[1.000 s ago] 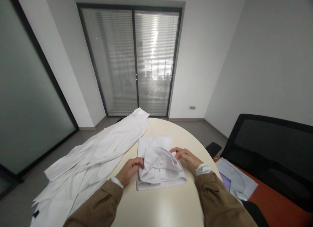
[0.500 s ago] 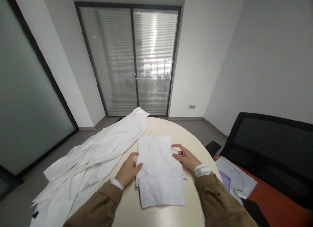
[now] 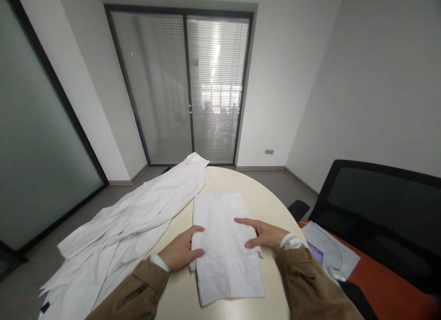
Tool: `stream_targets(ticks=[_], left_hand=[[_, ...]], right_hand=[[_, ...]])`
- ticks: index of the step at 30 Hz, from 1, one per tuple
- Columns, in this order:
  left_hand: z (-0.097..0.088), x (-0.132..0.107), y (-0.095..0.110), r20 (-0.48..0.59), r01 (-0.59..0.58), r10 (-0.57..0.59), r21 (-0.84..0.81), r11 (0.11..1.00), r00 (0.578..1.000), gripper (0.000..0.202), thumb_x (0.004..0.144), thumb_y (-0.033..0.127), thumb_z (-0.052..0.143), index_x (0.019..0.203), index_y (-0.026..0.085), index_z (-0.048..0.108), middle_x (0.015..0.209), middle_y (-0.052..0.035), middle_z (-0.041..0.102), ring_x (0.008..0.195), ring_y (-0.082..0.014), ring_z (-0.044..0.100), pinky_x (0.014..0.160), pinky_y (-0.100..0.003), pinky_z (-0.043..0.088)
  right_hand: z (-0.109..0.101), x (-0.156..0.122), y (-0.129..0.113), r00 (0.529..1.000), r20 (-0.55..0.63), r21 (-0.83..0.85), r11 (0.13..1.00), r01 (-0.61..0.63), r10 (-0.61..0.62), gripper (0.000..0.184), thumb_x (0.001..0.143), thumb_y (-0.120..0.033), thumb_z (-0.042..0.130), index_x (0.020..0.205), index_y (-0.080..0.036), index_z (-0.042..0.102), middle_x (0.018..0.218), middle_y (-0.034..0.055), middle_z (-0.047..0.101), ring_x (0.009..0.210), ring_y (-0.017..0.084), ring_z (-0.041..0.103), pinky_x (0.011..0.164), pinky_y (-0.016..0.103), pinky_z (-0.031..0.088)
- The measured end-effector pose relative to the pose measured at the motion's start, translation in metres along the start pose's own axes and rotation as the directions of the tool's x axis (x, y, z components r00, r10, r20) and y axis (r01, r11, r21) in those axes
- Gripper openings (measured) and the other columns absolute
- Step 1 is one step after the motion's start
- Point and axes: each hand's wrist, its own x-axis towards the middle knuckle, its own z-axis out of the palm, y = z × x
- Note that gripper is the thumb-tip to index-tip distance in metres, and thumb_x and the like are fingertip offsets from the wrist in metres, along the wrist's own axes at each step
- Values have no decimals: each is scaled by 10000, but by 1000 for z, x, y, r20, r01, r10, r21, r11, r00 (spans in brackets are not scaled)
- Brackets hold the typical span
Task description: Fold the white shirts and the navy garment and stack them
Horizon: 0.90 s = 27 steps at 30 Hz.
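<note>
A white garment point(image 3: 222, 246), folded into a long narrow rectangle, lies flat on the round cream table point(image 3: 255, 187). My left hand point(image 3: 179, 250) rests at its left edge, thumb and forefinger apart on the cloth and the other fingers partly hidden. From the right, my right hand point(image 3: 267, 232) reaches over the opposite edge, its forefinger stretched across the fabric and its thumb lower down. Some crumpled fabric sticks out at both sides below the hands. Beside the folded piece, a heap of long white garments point(image 3: 138, 219) covers the table's left side.
A black mesh chair point(image 3: 375, 210) with an orange-red seat point(image 3: 389, 288) stands at the right. Papers point(image 3: 336, 246), a purple item point(image 3: 315, 253) and a small whitish object point(image 3: 336, 273) lie on the seat. Behind the table is a glass partition with blinds point(image 3: 182, 90).
Both hands have moved toward me and farther in over the garment. The garment's near end looks flatter and reaches slightly closer to me. The heap at left stays put.
</note>
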Motion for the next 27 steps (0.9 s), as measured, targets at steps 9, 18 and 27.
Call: stream_targets(ticks=[9,18,27], left_hand=[[0,7,-5,77,8,19,-345,938,997,811,673,237,685,1406,143,351,1016,-75,691,912,-203,653,783,-310,485],[-27,2,-15,273,84,-65,-57,995,960,759,720,427,725,1391,171,483,491,71,578,436,-164,549,479,-243,389],[-34,59,-53,-531,-80,269,350,933,804,513,900,318,503,1393,176,491,1253,-137,642,1134,-247,600,992,-415,444]], right_hand=[[-3,20,13,943,-333,-28,999,-27,17,713,810,-525,663,1426,-217,478,810,21,672,731,182,622,677,304,503],[-16,35,23,940,-305,89,987,-130,152,494,777,-415,663,1200,-190,540,519,-70,548,415,109,472,423,211,318],[-16,78,43,785,-566,-260,958,121,-253,483,854,-339,556,1316,-199,551,1180,90,653,1006,198,613,924,370,472]])
